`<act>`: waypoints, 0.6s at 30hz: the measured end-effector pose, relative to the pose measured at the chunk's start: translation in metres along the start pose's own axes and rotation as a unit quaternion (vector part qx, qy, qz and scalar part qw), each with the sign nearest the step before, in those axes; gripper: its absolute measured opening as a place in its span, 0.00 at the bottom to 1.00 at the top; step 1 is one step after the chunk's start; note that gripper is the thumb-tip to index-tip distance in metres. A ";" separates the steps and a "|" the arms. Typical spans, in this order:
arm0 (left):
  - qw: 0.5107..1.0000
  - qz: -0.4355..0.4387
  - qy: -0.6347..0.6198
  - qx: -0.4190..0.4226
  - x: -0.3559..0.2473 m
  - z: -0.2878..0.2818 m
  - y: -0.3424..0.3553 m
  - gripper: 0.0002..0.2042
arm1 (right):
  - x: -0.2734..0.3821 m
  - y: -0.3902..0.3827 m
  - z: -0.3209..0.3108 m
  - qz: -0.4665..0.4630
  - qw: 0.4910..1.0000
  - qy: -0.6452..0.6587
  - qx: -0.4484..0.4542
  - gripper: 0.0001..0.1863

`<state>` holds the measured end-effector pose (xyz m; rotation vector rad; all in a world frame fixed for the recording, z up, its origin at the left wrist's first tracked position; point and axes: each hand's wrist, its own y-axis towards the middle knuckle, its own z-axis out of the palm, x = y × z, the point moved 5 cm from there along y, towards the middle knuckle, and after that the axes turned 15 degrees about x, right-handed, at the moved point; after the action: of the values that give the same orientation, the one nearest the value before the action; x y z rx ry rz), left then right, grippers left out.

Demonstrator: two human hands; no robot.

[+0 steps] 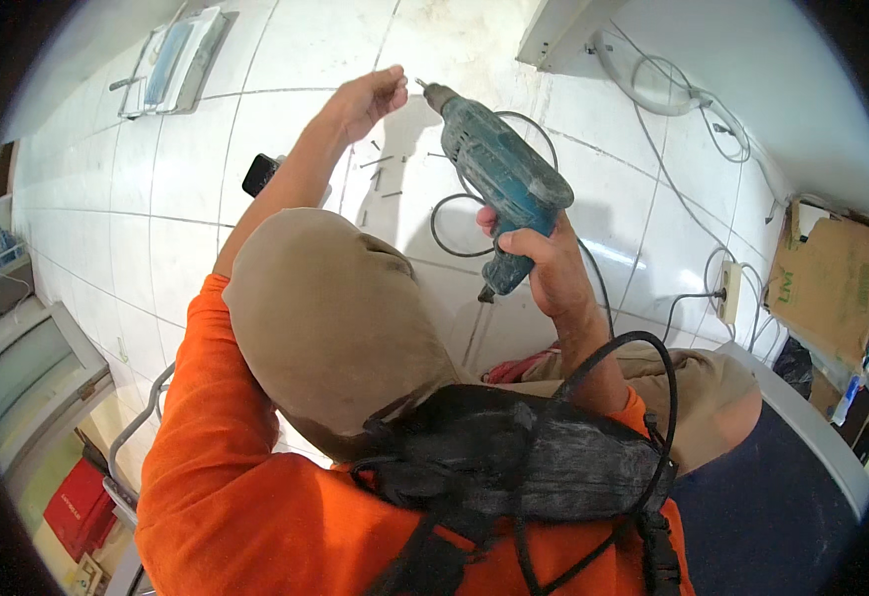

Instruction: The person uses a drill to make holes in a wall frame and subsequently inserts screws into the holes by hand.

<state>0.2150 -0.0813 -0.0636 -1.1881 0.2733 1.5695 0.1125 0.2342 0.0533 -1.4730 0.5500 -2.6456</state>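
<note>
My right hand [539, 258] grips the handle of a dusty teal power drill [499, 169], whose short bit [424, 86] points up and to the left. Just left of that bit, my left hand [375, 99] has its fingers curled together; anything they hold is too small to make out. Several loose screws [385, 174] lie on the white tiles below the drill's front. A dark square object [260, 174] rests on the floor, partly hidden by my left forearm. The drill's black cord loops on the floor beneath it.
A tile cutter [171, 62] lies at the back left. A wall [752, 79] with hoses stands at upper right. A power strip [728, 293] with cables and cardboard boxes [820, 278] are at right. My bent knee [315, 318] rises between my arms.
</note>
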 end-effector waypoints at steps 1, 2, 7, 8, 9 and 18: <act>1.000 0.004 -0.013 -0.005 -0.009 0.002 0.003 0.10 | 0.004 -0.002 0.004 0.001 1.000 0.003 -0.007 0.32; 1.000 0.001 -0.009 -0.026 -0.016 0.015 0.001 0.10 | 0.006 -0.002 0.005 0.002 1.000 0.007 -0.017 0.32; 0.998 0.019 -0.050 0.017 -0.028 0.027 -0.009 0.08 | 0.011 -0.001 0.008 -0.011 1.000 -0.011 -0.009 0.33; 0.998 0.022 -0.058 0.030 -0.030 0.031 -0.011 0.08 | 0.012 -0.001 0.008 -0.014 1.000 -0.015 -0.011 0.33; 0.997 0.022 -0.068 0.016 -0.029 0.034 -0.013 0.08 | 0.013 -0.001 0.008 -0.017 1.000 -0.020 -0.013 0.34; 0.987 0.000 -0.147 -0.073 -0.018 0.035 -0.021 0.06 | 0.010 -0.001 0.008 -0.007 1.000 -0.029 0.000 0.40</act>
<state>0.2122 -0.0598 -0.0245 -1.0476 -0.0343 1.7628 0.1135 0.2303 0.0653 -1.5538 0.5372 -2.6027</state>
